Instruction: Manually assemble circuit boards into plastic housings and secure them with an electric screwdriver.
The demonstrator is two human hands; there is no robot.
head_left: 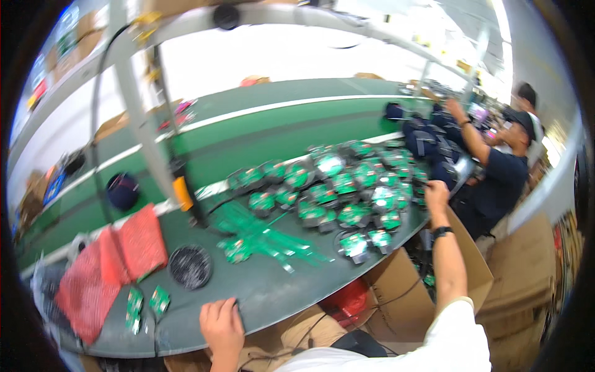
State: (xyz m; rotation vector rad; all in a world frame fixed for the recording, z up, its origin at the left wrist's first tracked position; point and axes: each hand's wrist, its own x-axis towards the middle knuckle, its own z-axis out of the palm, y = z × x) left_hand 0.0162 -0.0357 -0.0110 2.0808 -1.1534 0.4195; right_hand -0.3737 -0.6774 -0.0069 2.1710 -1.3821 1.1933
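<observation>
My left hand (220, 323) lies flat on the near edge of the dark green worktable (273, 291), holding nothing. A black round disc (190, 266) and a few small green cards (146, 304) are the things closest to it. My right arm stretches far to the right, with a dark watch on the wrist. My right hand (436, 192) sits at the right end of a heap of clear-bagged items with green labels (347, 186), touching a dark cap with a silvery part (455, 170). The back of the hand hides its fingers. Loose green strips (266, 240) lie spread mid-table.
Red mesh bags (111, 266) lie at the left. A tool with an orange grip (182, 193) hangs from a metal post. A dark cap (123, 190) rides the green conveyor (260, 133). A person in dark clothes (502, 170) works at the right. Cardboard boxes (403, 297) stand under the table.
</observation>
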